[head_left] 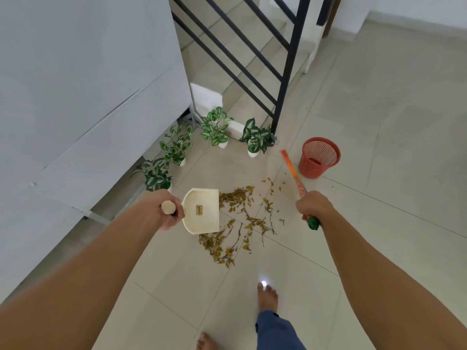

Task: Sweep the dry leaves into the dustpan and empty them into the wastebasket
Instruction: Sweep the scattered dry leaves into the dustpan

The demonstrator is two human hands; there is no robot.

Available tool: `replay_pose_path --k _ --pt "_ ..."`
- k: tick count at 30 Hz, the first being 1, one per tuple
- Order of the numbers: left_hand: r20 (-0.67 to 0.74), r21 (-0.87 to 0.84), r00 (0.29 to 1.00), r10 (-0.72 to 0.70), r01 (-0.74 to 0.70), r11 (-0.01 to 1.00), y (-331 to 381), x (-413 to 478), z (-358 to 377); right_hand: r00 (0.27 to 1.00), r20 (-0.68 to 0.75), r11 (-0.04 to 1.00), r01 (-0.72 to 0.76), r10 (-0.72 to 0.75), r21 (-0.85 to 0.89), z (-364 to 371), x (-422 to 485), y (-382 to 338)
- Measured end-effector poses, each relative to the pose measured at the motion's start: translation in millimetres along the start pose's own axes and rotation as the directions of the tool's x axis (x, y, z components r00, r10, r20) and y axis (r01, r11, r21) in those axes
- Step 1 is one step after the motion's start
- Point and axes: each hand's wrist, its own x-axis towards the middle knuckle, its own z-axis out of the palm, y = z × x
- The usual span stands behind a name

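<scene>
Dry yellow-brown leaves (240,218) and twigs lie scattered on the pale tiled floor in the middle of the view. My left hand (165,210) grips the wooden handle of a cream dustpan (202,210), held just left of the leaves with nothing in its pan. My right hand (312,205) is closed on a broom stick (293,170) with an orange shaft and a green end cap; its brush end is out of sight. A red mesh wastebasket (319,157) stands on the floor beyond my right hand.
Several small potted plants (217,130) stand along the white wall (75,97) at the left. A black stair railing (285,79) rises behind them. My bare feet (267,296) are near the bottom, just below the leaves. Open tiled floor (391,122) stretches to the right.
</scene>
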Motion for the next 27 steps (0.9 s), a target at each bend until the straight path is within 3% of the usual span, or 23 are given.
replay_pose_path --k 3,7,11,15,22,27 --pt "-0.013 -0.042 1.0 -0.027 0.027 0.999 -3.8 5.3 21.4 1.0 0.008 0.998 0.025 -0.024 -0.063 -12.8 25.1 7.7" --pt "-0.021 -0.113 0.999 -0.041 0.039 0.993 -8.6 5.6 50.2 0.985 0.172 0.994 0.015 0.005 -0.113 -21.7 50.2 12.5" --pt "-0.056 -0.075 0.998 -0.043 0.039 0.996 -12.6 6.0 79.9 0.95 0.311 0.99 0.032 0.013 -0.139 -32.0 46.3 12.5" --pt "-0.081 -0.049 0.995 -0.052 0.048 0.998 -15.8 3.4 102.6 0.942 0.334 0.99 0.026 0.021 -0.135 -59.8 46.1 12.5" --pt "-0.1 -0.074 0.994 -0.037 0.03 0.997 -19.6 -4.4 118.7 0.965 0.258 0.946 0.126 -0.047 -0.299 -77.0 59.4 -2.9" --pt "-0.085 -0.058 0.996 -0.041 0.036 0.998 -21.6 1.6 116.2 0.928 0.365 0.881 0.237 -0.079 -0.41 -60.5 62.8 -9.0"
